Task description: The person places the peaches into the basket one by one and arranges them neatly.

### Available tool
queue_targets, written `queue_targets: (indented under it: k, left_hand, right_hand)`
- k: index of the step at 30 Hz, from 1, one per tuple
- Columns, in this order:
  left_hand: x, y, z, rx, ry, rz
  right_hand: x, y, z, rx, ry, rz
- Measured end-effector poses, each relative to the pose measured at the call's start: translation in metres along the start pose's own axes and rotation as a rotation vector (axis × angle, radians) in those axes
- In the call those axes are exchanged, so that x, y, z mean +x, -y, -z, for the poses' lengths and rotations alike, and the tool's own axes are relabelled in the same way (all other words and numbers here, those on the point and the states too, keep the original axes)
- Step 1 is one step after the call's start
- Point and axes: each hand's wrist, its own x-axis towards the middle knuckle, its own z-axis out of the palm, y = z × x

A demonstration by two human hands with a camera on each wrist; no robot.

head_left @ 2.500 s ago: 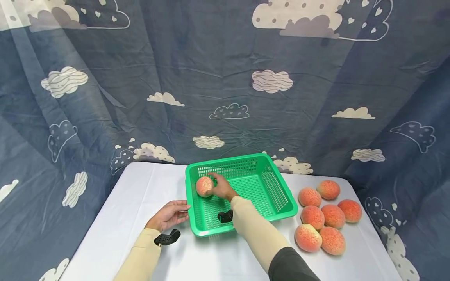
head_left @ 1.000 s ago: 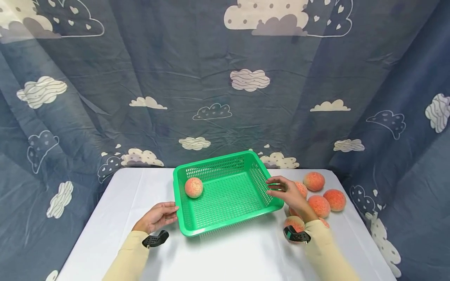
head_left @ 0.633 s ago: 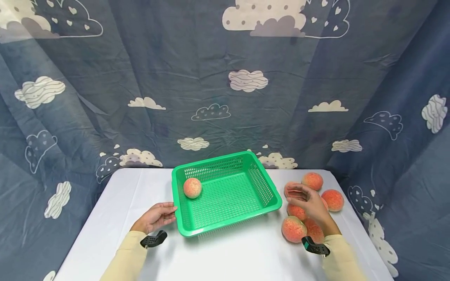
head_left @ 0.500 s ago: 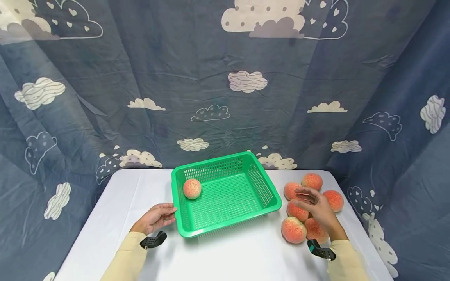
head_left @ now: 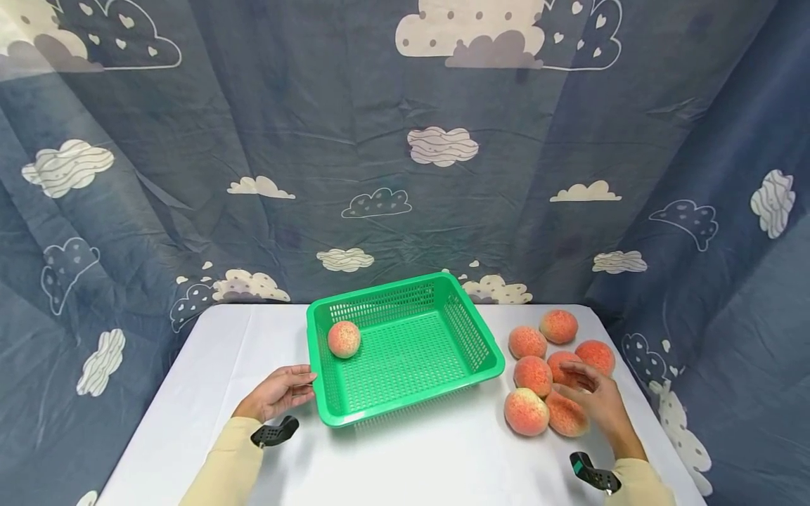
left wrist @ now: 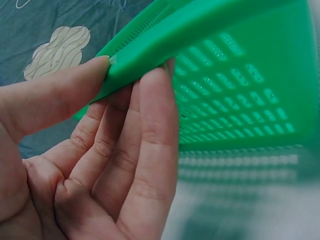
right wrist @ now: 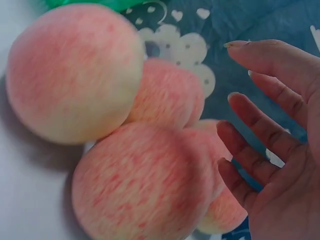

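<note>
From the head view, the person's left hand (head_left: 278,393) is gripping the near left corner of a green basket (head_left: 405,393) that is sitting on the white tabletop (head_left: 411,457). One peach (head_left: 344,339) is lying inside the basket, just beyond the left hand and close to the basket's left wall. The right hand (head_left: 598,404) is hovering with fingers spread and relaxed, holding nothing, over a cluster of peaches (head_left: 544,376) lying on the tabletop beside the basket's right side. The nearest peach of the cluster (head_left: 565,416) is lying just under the right hand's fingers; whether they are touching it I cannot tell. A blue curtain (head_left: 405,176) printed with clouds is hanging behind everything.

From the left wrist view, the left hand (left wrist: 95,165) is pinching the basket's rim (left wrist: 200,30), thumb on the outer face and fingers (left wrist: 155,150) curled beneath the lip.

From the right wrist view, the right hand (right wrist: 280,165) is standing wide, its fingers (right wrist: 260,130) loosely extended just beside three peaches bunched together: a large pale one (right wrist: 75,72) farthest from the palm, one (right wrist: 142,185) right beside the fingers, and a third (right wrist: 170,97) wedged behind them.
</note>
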Motion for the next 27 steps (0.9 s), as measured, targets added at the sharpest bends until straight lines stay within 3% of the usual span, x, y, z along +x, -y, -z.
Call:
queue_targets:
  k: [15, 21, 27]
  left_hand:
    - [0.0, 0.0, -0.001, 0.006, -0.04, 0.005]
    - [0.001, 0.0, 0.001, 0.015, -0.026, 0.0]
    - [0.001, 0.001, 0.001, -0.005, -0.003, -0.001]
  right_hand:
    - [-0.009, -0.043, -0.007, 0.003, 0.057, -0.138]
    - [-0.014, -0.053, -0.012, 0.027, 0.074, -0.173]
    - [-0.016, -0.06, -0.02, -0.015, 0.025, -0.195]
